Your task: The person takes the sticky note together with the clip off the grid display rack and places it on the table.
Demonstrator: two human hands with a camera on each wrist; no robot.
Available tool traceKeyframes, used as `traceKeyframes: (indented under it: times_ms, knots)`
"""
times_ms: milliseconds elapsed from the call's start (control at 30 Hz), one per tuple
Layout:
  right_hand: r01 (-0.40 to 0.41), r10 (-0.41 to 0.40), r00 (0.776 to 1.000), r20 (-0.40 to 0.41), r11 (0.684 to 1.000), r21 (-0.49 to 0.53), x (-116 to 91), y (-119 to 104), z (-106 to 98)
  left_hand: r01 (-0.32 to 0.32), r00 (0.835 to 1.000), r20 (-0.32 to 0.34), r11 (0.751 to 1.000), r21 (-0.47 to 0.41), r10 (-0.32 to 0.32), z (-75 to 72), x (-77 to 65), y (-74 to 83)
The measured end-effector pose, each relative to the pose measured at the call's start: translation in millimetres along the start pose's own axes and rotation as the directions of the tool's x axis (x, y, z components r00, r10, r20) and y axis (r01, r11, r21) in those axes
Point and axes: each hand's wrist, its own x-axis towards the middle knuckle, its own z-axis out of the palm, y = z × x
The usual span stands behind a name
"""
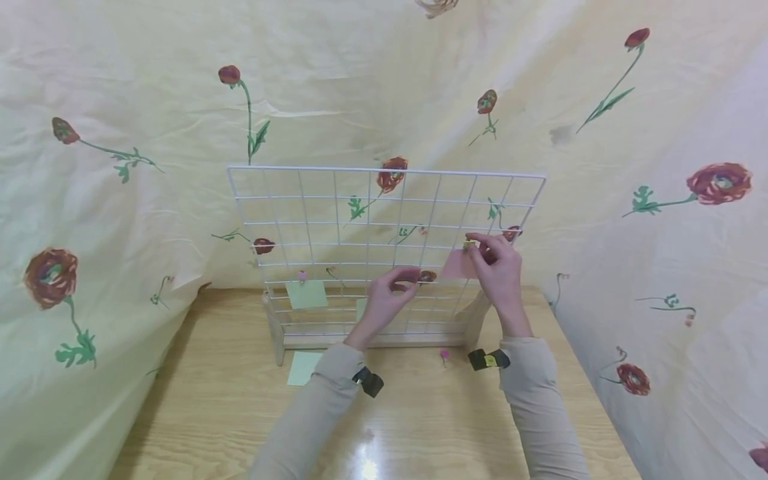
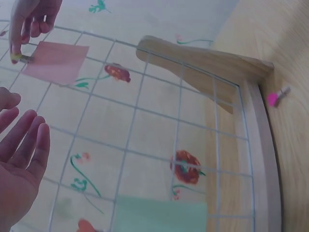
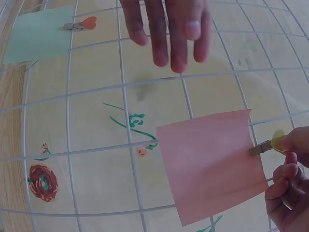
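My right hand pinches the yellow heart end of a small wooden clothespin between thumb and finger. The clothespin's jaws lie over the top edge of a pink paper square, which rests against the white wire grid. Whether they also clasp a wire, I cannot tell. To the left, my left hand hovers in front of the grid, apart from the pink paper. Its fingers are relaxed and nothing is between them.
A green paper hangs by a pink-topped clothespin at the grid's left. Another green paper has a red-heart clothespin. On the wooden table lie a loose green paper and a pink clothespin. Wooden feet support the grid.
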Motion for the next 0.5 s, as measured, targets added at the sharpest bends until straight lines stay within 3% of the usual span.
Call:
traceKeyframes:
  times_ms: [133,333,500]
  knots:
    - [-0.005,0.005,1.0,0.001,1.0,-0.002,0,-10,1,-0.004,1.0,-0.001,0.999,0.047,0.004,7.9,9.1,4.9]
    - [-0.035,0.034,0.999,0.02,0.999,0.013,0,-34,-4,0.016,1.0,-0.008,0.999,-0.031,-0.016,20.2,19.6,10.1]
    - [-0.043,0.043,0.999,0.028,0.999,0.011,2,-13,-2,0.016,0.999,-0.026,0.999,-0.038,-0.018,30.7,26.0,10.5]
